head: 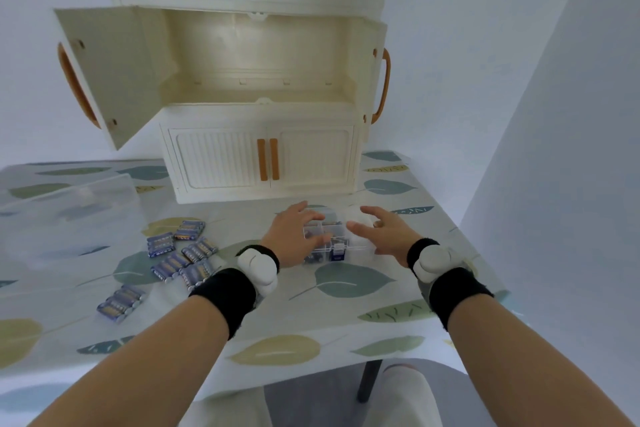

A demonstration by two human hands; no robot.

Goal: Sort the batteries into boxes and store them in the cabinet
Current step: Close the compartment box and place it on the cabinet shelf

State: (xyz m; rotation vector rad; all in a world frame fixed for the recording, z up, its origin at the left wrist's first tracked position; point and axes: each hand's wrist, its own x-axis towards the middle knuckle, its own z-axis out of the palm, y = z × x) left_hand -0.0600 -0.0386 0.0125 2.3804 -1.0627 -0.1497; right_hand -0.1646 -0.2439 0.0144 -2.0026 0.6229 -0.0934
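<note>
A small clear compartment box [337,242] with batteries inside sits on the leaf-patterned table [346,291] in front of the cream cabinet [263,87]. My left hand [294,236] rests over the box's left side, fingers spread. My right hand [382,232] hovers at its right side, fingers apart; whether either hand grips the box I cannot tell for sure. Several packs of blue batteries [180,253] lie on the table to the left. The cabinet's middle compartment stands open and looks empty.
A large clear plastic bin [69,215] stands at the left of the table. The open left cabinet door [104,76] juts out over the table. The lower cabinet doors [266,159] are closed. A wall rises close on the right. The table's front edge is near my knees.
</note>
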